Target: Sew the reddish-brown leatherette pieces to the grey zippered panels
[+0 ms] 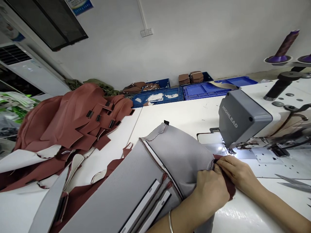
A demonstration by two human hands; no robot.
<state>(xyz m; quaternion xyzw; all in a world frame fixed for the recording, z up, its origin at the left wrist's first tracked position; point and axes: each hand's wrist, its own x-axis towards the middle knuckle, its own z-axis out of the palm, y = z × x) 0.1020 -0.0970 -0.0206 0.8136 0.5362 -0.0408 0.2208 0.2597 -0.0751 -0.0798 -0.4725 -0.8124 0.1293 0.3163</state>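
Note:
A large sewn cover lies with its grey backing [179, 145] up, red-brown material showing at its right edge. My left hand [211, 187], a bangle on its wrist, is closed on the cover near that edge. Close beside it, my right hand [234, 168] pinches the same edge; the fingertips of both hands nearly meet. White strips [143, 204] are attached along the cover's lower part, and a black clip [166, 122] sits on its top corner. Just beyond my hands stands the sewing machine [243, 113], its needle area lit.
Red-brown pieces with black clips [73, 113] are heaped at the left. Blue crates [206, 92] stand behind the white table [182, 111]. Scissors [295, 184] lie at the right edge. A thread spool [288, 43] stands above the machine.

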